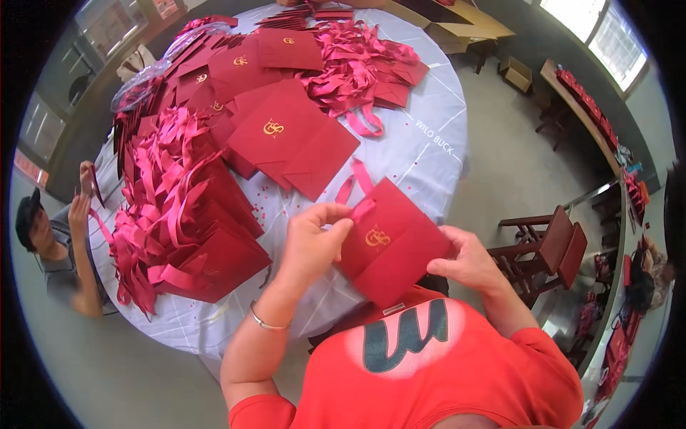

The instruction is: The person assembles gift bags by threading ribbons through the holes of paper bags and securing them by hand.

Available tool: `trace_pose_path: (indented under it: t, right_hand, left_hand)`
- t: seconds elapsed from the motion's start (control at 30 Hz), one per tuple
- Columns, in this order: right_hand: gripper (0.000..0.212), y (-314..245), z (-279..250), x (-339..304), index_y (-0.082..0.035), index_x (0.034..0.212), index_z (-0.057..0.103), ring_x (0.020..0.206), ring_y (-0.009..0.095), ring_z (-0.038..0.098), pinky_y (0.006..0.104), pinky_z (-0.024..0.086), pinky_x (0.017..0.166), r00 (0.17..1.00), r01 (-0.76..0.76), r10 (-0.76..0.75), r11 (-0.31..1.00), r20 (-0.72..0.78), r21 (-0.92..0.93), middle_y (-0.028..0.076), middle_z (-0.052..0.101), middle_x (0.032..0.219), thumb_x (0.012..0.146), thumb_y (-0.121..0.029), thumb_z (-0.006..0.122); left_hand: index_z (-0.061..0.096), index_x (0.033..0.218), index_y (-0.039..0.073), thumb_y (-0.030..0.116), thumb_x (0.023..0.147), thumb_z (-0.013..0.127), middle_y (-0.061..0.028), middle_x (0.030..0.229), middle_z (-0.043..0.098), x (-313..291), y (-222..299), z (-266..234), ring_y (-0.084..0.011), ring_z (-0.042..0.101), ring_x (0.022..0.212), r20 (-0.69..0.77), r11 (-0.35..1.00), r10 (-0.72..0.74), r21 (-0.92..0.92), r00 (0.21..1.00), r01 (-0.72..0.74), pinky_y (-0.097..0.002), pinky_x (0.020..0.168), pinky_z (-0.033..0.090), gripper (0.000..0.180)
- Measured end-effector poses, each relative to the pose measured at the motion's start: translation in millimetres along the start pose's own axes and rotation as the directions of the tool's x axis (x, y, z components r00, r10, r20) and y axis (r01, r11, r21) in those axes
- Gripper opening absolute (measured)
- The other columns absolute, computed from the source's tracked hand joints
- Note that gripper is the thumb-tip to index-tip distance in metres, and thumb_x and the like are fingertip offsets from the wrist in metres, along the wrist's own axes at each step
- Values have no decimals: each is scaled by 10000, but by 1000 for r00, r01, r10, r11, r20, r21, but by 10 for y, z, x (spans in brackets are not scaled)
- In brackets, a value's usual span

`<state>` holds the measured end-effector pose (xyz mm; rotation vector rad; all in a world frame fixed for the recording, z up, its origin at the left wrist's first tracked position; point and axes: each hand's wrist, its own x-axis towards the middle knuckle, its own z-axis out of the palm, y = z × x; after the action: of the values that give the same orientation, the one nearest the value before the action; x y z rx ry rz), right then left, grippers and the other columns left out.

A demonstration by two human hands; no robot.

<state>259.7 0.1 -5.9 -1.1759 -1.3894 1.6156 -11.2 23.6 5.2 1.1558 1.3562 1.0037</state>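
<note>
A flat dark-red paper gift bag [400, 264] with a gold emblem is held over the near edge of the table, close to my body. My left hand [318, 236] is closed, thumb and forefinger pinched at the bag's pink ribbon [363, 207], whose loop sticks up past the bag's far edge. My right hand [468, 261] grips the bag's right edge, thumb on top and the other fingers mostly hidden. Left of my left hand stands a dense row of red bags [221, 261] with pink ribbons. Flat red bags without visible ribbons [293, 136] lie just beyond.
A white cloth [432, 136] covers the round table. More ribboned bags [350, 68] are heaped at the far side. A person [53, 247] at the left handles a bag. Wooden stools [547, 247] stand at the right, and an opened cardboard box [464, 28] sits at the back.
</note>
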Motion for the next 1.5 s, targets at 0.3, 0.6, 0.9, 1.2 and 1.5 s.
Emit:
trace_pose_path:
  t: [0.3,0.6,0.9,1.2,1.5]
  right_hand:
    - [138,-301,88,258,16,1019,664,751,92,611,227,495,698,849,398,-351,916,-395,42,43,680,866,894,-28,629]
    - [326,-555,227,490,-40,1029,698,782,229,629,337,518,658,245,635,-840,-238,485,-734,82,625,927,703,-31,699]
    - [326,-19,399,414,-60,1018,693,766,209,612,322,513,648,316,746,-735,-199,600,-636,57,629,939,696,-100,659]
    - [268,-151,325,507,-80,903,686,705,217,626,333,503,578,355,898,-764,119,539,-423,63,654,868,715,-214,822]
    - [180,-248,-87,2060,-85,816,709,825,292,608,407,504,716,612,409,-788,245,65,-879,110,610,818,766,-256,735]
  left_hand:
    - [589,1121,11,117,968,543,-92,1005,661,30,7,-106,-124,658,659,-23,915,113,-387,993,-113,-222,537,517,192]
    - [561,1068,20,263,1008,486,-91,995,644,123,-57,-221,-125,633,747,-84,916,14,-400,996,-47,-244,602,507,262]
    - [555,992,-36,140,871,616,-221,961,612,160,-227,-205,-364,629,835,-193,856,293,489,937,-167,-432,723,496,222]
    - [644,838,31,53,751,667,-133,850,633,25,-123,-32,-332,593,848,78,412,694,772,715,-484,-414,774,476,93]
    - [649,867,24,17,760,628,-120,867,642,55,-125,21,-331,595,809,140,394,677,760,722,-517,-407,755,485,109]
